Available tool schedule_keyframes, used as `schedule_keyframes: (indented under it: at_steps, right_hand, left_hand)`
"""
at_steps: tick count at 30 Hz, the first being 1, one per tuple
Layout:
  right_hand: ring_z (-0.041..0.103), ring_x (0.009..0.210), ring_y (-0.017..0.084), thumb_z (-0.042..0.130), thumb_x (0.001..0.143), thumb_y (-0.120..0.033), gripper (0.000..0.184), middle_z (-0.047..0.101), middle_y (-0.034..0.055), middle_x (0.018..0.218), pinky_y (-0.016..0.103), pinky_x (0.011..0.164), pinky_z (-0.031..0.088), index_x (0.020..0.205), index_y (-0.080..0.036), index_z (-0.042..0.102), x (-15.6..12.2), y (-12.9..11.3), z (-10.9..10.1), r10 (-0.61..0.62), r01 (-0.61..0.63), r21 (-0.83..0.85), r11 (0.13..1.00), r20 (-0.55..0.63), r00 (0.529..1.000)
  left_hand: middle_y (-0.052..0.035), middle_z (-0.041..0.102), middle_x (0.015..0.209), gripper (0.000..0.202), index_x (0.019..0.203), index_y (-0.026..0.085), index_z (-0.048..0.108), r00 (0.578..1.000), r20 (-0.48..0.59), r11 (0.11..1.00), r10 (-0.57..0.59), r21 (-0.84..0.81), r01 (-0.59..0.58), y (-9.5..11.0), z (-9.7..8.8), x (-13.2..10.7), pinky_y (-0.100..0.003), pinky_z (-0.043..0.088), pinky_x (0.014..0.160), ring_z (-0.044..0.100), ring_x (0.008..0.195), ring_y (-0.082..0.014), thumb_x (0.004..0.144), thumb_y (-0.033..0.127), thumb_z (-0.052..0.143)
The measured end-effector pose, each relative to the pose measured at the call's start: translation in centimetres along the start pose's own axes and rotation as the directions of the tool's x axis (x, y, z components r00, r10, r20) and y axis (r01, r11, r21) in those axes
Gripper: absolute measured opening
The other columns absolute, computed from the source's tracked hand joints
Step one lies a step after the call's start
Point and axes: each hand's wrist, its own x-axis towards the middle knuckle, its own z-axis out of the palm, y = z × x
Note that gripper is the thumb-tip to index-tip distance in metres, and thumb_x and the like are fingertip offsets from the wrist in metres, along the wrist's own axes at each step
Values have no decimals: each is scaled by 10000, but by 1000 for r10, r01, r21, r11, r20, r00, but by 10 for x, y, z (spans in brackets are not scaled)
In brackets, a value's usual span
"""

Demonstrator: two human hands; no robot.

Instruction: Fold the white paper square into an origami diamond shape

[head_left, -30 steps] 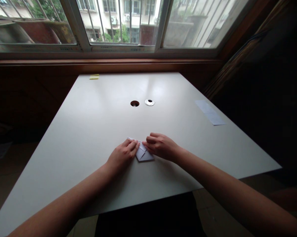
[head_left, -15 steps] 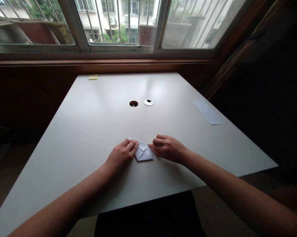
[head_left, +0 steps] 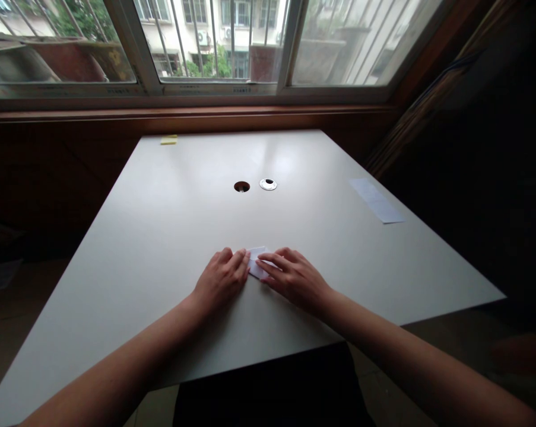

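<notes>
A small piece of folded white paper point(head_left: 256, 268) lies on the white table between my two hands, partly covered by them. My left hand point(head_left: 223, 274) holds the paper's left side, its fingers close together and pressed onto it. From the right, my right hand point(head_left: 297, 276) grips the paper, with the index and middle fingers reaching across its top and the thumb lower down. Much of the paper's right side is hidden under these fingers.
The white table point(head_left: 183, 207) has a round hole point(head_left: 241, 187) with a ring-shaped cover point(head_left: 268, 185) beside it. A paper strip point(head_left: 377, 201) lies near the right edge, and a yellow piece point(head_left: 168, 140) at the far left corner. Beyond stands a barred window point(head_left: 218, 41).
The paper has turned and its creased face is now mostly covered. My right hand has moved left over it, fingers stretching further across. My left hand stays at the paper's left side.
</notes>
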Motion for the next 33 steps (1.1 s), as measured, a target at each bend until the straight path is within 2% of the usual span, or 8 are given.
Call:
schedule_keyframes:
  at_steps: [4, 7, 11, 14, 19, 26, 29, 33]
  right_hand:
    - [530, 1063, 253, 542, 967, -300, 317, 629, 69, 1308, 412, 865, 444, 1267, -218, 603, 0, -4, 3, 11, -10, -26, 1000, 38, 999]
    - [527, 1094, 255, 571, 945, -217, 372, 599, 63, 1356, 409, 877, 428, 1318, -216, 570, -4, 9, 1, 16, -13, -40, 999, 72, 997]
    - [509, 1176, 252, 561, 942, -170, 394, 593, 48, 1365, 404, 924, 410, 1329, -246, 569, -8, 33, -3, -7, 8, -12, 1000, 79, 997]
    - [530, 1184, 225, 541, 953, -158, 396, 599, 34, 1358, 379, 934, 417, 1335, -254, 566, -9, 48, -5, -37, 35, 19, 999, 95, 995]
    - [546, 1215, 202, 526, 941, -117, 420, 612, 15, 1342, 364, 956, 438, 1330, -268, 571, -7, 61, -4, -74, 68, 56, 996, 112, 991]
    - [546, 1251, 205, 496, 943, -131, 361, 617, 49, 1333, 403, 1025, 453, 1268, -245, 605, -6, 62, 9, -62, 59, 147, 987, 15, 998]
    - [552, 1246, 225, 516, 951, -185, 322, 619, 71, 1325, 435, 1025, 469, 1257, -232, 606, -6, 58, 12, -15, 22, 164, 986, -44, 999]
    - [545, 1245, 254, 549, 938, -210, 315, 617, 85, 1320, 466, 1024, 486, 1248, -224, 604, -10, 46, 9, -14, 28, 195, 980, -70, 997]
  left_hand:
    - [-147, 608, 1139, 400, 1327, 93, 528, 998, -17, 998, -57, -18, 57, 1, -3, 0, -426, 430, 844, 503, 970, -265, 999, 274, 387]
    - [-138, 604, 1082, 416, 1333, 111, 526, 997, -17, 993, -82, -87, 80, 1, -2, 0, -440, 426, 878, 494, 990, -267, 994, 319, 404]
    - [-133, 589, 1146, 480, 1358, 133, 515, 995, -2, 974, -96, -208, 93, -4, 3, 1, -436, 441, 926, 486, 1061, -278, 966, 406, 463]
    - [-120, 579, 1259, 501, 1363, 153, 519, 999, -13, 962, -37, -270, 32, -9, 7, 2, -459, 428, 1001, 468, 1172, -298, 957, 444, 477]
    - [-72, 551, 1384, 424, 1358, 193, 535, 994, -67, 938, 88, -329, -105, -16, 12, 2, -448, 400, 1091, 412, 1336, -284, 973, 357, 466]
    - [-31, 538, 1414, 409, 1375, 250, 522, 988, -46, 929, 150, -335, -157, -17, 8, 2, -455, 369, 1123, 409, 1358, -270, 977, 313, 451]
    - [-54, 517, 1430, 438, 1401, 257, 491, 989, -32, 937, 144, -317, -147, -16, 7, 2, -468, 340, 1139, 409, 1361, -273, 974, 347, 461]
    - [-82, 504, 1435, 464, 1417, 238, 468, 988, -28, 940, 151, -305, -152, -13, 7, 2, -478, 305, 1161, 397, 1373, -277, 973, 372, 459]
